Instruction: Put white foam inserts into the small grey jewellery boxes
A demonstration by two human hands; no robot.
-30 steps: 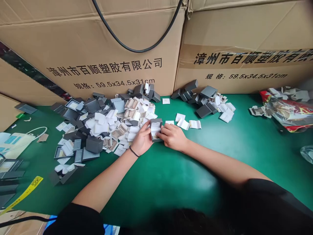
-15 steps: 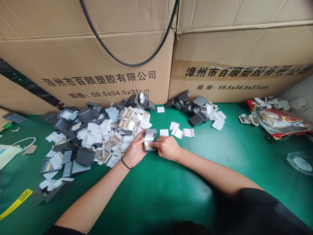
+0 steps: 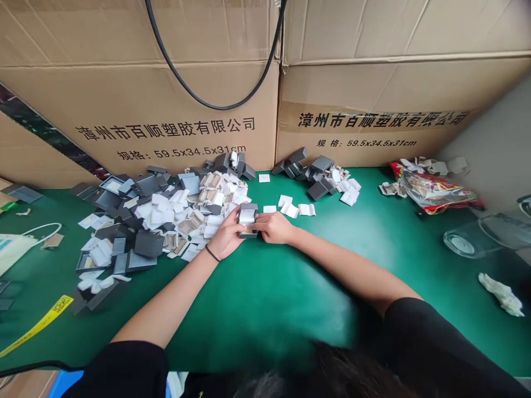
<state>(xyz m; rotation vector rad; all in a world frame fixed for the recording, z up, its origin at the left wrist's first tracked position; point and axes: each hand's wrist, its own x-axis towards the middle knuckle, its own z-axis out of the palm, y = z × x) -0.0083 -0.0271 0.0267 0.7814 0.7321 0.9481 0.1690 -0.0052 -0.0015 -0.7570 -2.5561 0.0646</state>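
Observation:
Between my hands, over the green tabletop, is a small dark grey box point(image 3: 248, 208) with its lid raised and a white lining inside. My left hand point(image 3: 225, 237) is closed around its left side, the thumb across the front. From the right, my right hand point(image 3: 275, 228) is curled, with its fingertips at the box's opening. Those fingertips are partly hidden, and so is the inside of the box. Just beyond my right hand lie several white folded cards point(image 3: 289, 209). To the left of my left hand spreads a pile of white liners point(image 3: 160, 213) and grey boxes point(image 3: 148, 243).
Large cardboard cartons point(image 3: 178, 94) stand along the back, a black cable point(image 3: 215, 106) hanging before them. A smaller heap of grey boxes point(image 3: 318, 189) lies at the back. On the right are a red snack bag point(image 3: 435, 190), a clear jar point(image 3: 477, 237) and a crumpled tissue point(image 3: 501, 294).
The view has shifted, bringing more of the right side and the near table edge into sight. My left thumb now reaches across the box, and my right fingers have drawn toward its right side.

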